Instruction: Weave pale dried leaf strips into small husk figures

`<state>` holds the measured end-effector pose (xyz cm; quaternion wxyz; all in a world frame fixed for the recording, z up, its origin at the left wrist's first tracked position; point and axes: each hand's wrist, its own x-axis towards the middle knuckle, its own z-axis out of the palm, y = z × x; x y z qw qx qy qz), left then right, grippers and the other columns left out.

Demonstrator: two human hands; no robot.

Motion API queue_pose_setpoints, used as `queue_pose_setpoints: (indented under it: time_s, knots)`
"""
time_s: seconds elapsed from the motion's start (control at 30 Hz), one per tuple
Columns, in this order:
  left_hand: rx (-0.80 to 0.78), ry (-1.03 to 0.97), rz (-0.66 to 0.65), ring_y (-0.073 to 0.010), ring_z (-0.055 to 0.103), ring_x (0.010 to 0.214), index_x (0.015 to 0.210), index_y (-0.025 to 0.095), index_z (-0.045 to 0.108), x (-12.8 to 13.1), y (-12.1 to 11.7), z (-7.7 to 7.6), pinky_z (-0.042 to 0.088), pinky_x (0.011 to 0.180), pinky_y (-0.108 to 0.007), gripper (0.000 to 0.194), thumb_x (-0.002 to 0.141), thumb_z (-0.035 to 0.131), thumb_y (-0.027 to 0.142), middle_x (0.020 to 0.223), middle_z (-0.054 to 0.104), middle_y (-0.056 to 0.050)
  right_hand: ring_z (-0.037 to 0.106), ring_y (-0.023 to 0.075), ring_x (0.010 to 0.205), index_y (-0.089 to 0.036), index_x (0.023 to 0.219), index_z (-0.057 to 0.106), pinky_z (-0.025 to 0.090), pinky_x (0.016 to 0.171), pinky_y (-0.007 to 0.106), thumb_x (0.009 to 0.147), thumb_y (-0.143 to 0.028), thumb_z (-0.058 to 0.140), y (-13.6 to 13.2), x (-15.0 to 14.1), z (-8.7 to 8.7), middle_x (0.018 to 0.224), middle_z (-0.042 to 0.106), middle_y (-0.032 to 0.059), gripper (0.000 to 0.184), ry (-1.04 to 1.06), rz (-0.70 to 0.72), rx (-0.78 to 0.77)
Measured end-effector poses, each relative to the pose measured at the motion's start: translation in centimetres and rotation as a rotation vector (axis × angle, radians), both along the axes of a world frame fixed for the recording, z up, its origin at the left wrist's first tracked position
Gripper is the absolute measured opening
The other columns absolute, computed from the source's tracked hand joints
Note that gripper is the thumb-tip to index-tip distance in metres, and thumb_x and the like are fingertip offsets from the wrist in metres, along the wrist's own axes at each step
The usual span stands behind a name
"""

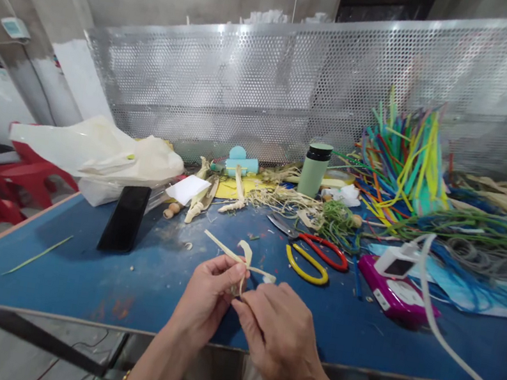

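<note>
Both my hands meet over the near edge of the blue table (75, 270). My left hand (208, 299) pinches a pale straw strip (228, 252) that is folded into a small loop and sticks out up and to the left. My right hand (278, 333) is closed on the same strip from the right, fingers pressed against its knot. Scissors (312, 258) with one red and one yellow handle lie just beyond my hands.
A black phone (125, 218) leans at the left, behind it white plastic bags (104, 155). A green bottle (314, 169), a bundle of coloured strips (404, 163), a pink device (394, 295) with a white cable, and loose straw lie further back. A perforated metal screen (276, 83) backs the table.
</note>
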<state>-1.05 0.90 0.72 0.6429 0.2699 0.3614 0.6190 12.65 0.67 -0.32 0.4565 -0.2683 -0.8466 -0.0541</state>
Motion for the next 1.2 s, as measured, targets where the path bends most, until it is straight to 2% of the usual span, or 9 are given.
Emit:
queue_pose_setpoints:
  time_s: [0.07,0.13,0.17,0.3,0.43,0.57,0.73,0.93,1.2]
  knots:
    - [0.029,-0.009,-0.022,-0.0063,0.050,0.058,0.072,0.010,0.068,0.0,0.0,0.1,0.040,0.059,-0.019,0.026,0.063,0.085,0.028,0.066,0.061,-0.002,0.050,0.0175,0.071,-0.018,0.078,0.056,0.034,0.071,0.033,0.091,-0.013,0.054,0.2,0.5,1.0,0.070,0.058,0.0030,0.014,0.166,-0.040,-0.009]
    - [0.068,-0.008,-0.035,-0.0073,0.052,0.062,0.078,0.010,0.070,0.0,-0.2,0.3,0.041,0.063,-0.020,0.026,0.063,0.084,0.026,0.070,0.062,-0.003,0.054,0.0194,0.081,-0.018,0.084,0.060,0.036,0.080,0.036,0.089,-0.014,0.057,0.6,1.0,1.7,0.082,0.064,0.0053,0.007,0.215,-0.130,-0.026]
    - [0.085,-0.001,-0.045,-0.0078,0.053,0.064,0.082,0.011,0.070,0.1,-0.3,0.4,0.041,0.064,-0.020,0.027,0.063,0.084,0.025,0.073,0.063,-0.003,0.056,0.0198,0.083,-0.018,0.087,0.062,0.036,0.082,0.037,0.089,-0.016,0.058,0.9,1.2,1.9,0.085,0.065,0.0055,0.005,0.206,-0.132,-0.054]
    - [0.147,0.080,-0.086,-0.0085,0.052,0.067,0.092,0.013,0.070,0.1,-0.7,0.6,0.040,0.066,-0.021,0.030,0.067,0.081,0.024,0.077,0.063,-0.002,0.057,0.0144,0.073,-0.018,0.084,0.062,0.041,0.072,0.028,0.092,-0.020,0.055,1.5,1.5,1.8,0.077,0.062,0.0015,0.010,0.199,0.019,-0.320]
    - [0.209,0.249,-0.075,-0.0099,0.052,0.070,0.094,0.013,0.069,0.1,-0.8,0.3,0.040,0.070,-0.022,0.026,0.075,0.076,0.029,0.077,0.063,-0.002,0.057,0.0125,0.070,-0.018,0.080,0.061,0.042,0.066,0.024,0.092,-0.020,0.052,1.3,1.3,1.7,0.074,0.061,0.0005,0.015,0.247,0.042,-0.468]
    - [0.243,0.399,-0.018,-0.0114,0.052,0.074,0.090,0.014,0.070,0.3,-0.9,0.3,0.040,0.072,-0.023,0.025,0.075,0.075,0.033,0.079,0.063,-0.002,0.058,0.0124,0.070,-0.018,0.079,0.061,0.042,0.066,0.023,0.089,-0.021,0.054,1.1,1.2,1.6,0.074,0.063,0.0000,0.013,0.278,0.004,-0.510]
    - [0.236,0.522,0.039,-0.0114,0.048,0.068,0.077,0.013,0.068,0.7,-1.0,0.6,0.038,0.066,-0.023,0.022,0.074,0.074,0.035,0.071,0.061,-0.001,0.055,0.0123,0.062,-0.018,0.074,0.059,0.040,0.060,0.024,0.089,-0.028,0.054,1.1,1.2,1.5,0.068,0.061,-0.0005,0.019,0.249,-0.054,-0.564]
    - [0.255,0.567,0.068,-0.0104,0.047,0.062,0.063,0.014,0.061,0.5,-0.8,0.0,0.036,0.063,-0.023,0.025,0.080,0.067,0.032,0.062,0.058,0.001,0.055,0.0125,0.063,-0.019,0.075,0.058,0.040,0.062,0.024,0.095,-0.029,0.046,1.2,1.6,1.7,0.068,0.060,0.0001,0.025,0.177,0.041,-0.639]
    - [0.245,0.473,0.067,-0.0110,0.048,0.060,0.060,0.014,0.062,0.7,-0.7,-0.7,0.036,0.062,-0.023,0.026,0.079,0.067,0.032,0.060,0.060,-0.001,0.053,0.0131,0.064,-0.020,0.075,0.056,0.037,0.063,0.026,0.097,-0.029,0.044,1.0,1.8,1.3,0.068,0.059,-0.0009,0.027,0.095,0.038,-0.611]
